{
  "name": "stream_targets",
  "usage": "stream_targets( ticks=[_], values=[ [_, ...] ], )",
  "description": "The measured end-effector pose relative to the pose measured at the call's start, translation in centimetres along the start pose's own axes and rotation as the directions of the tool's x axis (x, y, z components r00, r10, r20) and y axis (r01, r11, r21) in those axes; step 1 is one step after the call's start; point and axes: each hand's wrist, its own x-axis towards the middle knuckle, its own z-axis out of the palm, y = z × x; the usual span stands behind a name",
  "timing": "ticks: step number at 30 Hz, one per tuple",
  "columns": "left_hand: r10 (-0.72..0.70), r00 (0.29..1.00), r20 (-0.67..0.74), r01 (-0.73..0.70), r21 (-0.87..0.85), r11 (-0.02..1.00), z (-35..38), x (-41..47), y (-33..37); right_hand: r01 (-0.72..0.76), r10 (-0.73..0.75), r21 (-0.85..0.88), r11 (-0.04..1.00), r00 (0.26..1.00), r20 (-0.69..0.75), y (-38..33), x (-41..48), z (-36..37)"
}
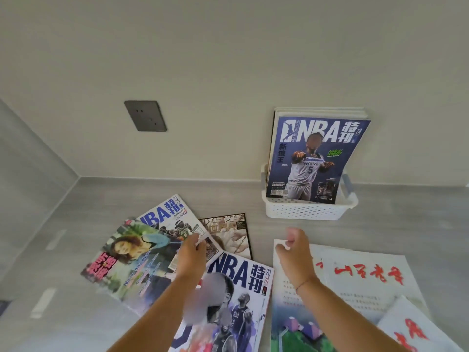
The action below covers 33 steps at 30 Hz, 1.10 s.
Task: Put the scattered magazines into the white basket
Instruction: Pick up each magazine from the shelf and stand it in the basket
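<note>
A white perforated basket stands against the wall, with a blue NBA magazine upright in it and more behind. Loose magazines lie on the grey surface. My left hand pinches the right edge of a blurred green-cover magazine with pink characters, which overlaps another NBA magazine. A brown-cover magazine and a third NBA magazine lie in the middle. My right hand is closed on the top-left corner of a white magazine with a landscape picture.
White magazines with red brush lettering lie at the right, another at the bottom right corner. A dark wall socket sits on the back wall. A side wall closes the surface on the left.
</note>
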Motion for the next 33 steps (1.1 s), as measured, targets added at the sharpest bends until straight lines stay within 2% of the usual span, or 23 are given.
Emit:
stream_targets(
  ticks=[2, 5, 8, 13, 16, 20, 23, 26, 30, 33],
  values=[
    [-0.017, 1.000, -0.014, 0.018, 0.015, 1.000, -1.2, -2.0, -3.2, -0.097, 0.101, -0.052, 0.994, 0.992, 0.074, 2.2, -3.0, 2.2],
    [-0.029, 0.998, -0.058, 0.030, 0.010, 1.000, -2.6, -4.9, -6.5, -0.205, 0.213, -0.104, 0.973, 0.975, 0.066, 4.1, -6.5, 4.4],
    [-0.033, 0.997, -0.076, 0.038, 0.066, 0.997, -3.0, -7.0, -8.6, -0.269, 0.269, -0.037, 0.963, 0.963, 0.021, 4.4, -8.8, 5.6],
    [-0.155, 0.976, -0.154, 0.169, 0.078, 0.983, -2.9, -10.3, -10.1, -0.361, 0.369, 0.169, 0.917, 0.929, -0.014, 4.0, -9.7, 6.2],
    [-0.191, 0.971, -0.142, 0.192, -0.004, 0.981, -2.8, -11.1, -9.9, -0.383, 0.382, 0.179, 0.906, 0.923, 0.039, 4.0, -10.2, 5.7],
    [-0.281, 0.955, -0.093, 0.276, -0.056, 0.959, -3.1, -10.7, -9.5, -0.460, 0.420, 0.237, 0.856, 0.885, 0.202, 4.9, -10.3, 4.5],
    [-0.324, 0.945, -0.040, 0.323, -0.021, 0.946, -2.8, -10.7, -9.3, -0.438, 0.367, 0.188, 0.879, 0.874, 0.318, 5.3, -10.5, 3.7],
    [-0.354, 0.935, 0.006, 0.354, -0.042, 0.934, -1.7, -11.2, -9.2, -0.351, 0.290, 0.149, 0.925, 0.901, 0.323, 5.7, -10.5, 2.4],
    [-0.446, 0.888, 0.112, 0.457, -0.325, 0.828, -0.2, -12.0, -7.7, -0.222, 0.141, 0.235, 0.947, 0.938, 0.316, 5.1, -9.6, -1.5],
    [-0.412, 0.893, 0.181, 0.450, -0.372, 0.812, 0.7, -12.6, -6.0, -0.202, 0.081, 0.334, 0.921, 0.936, 0.343, 4.6, -8.7, -4.6]
  ],
)
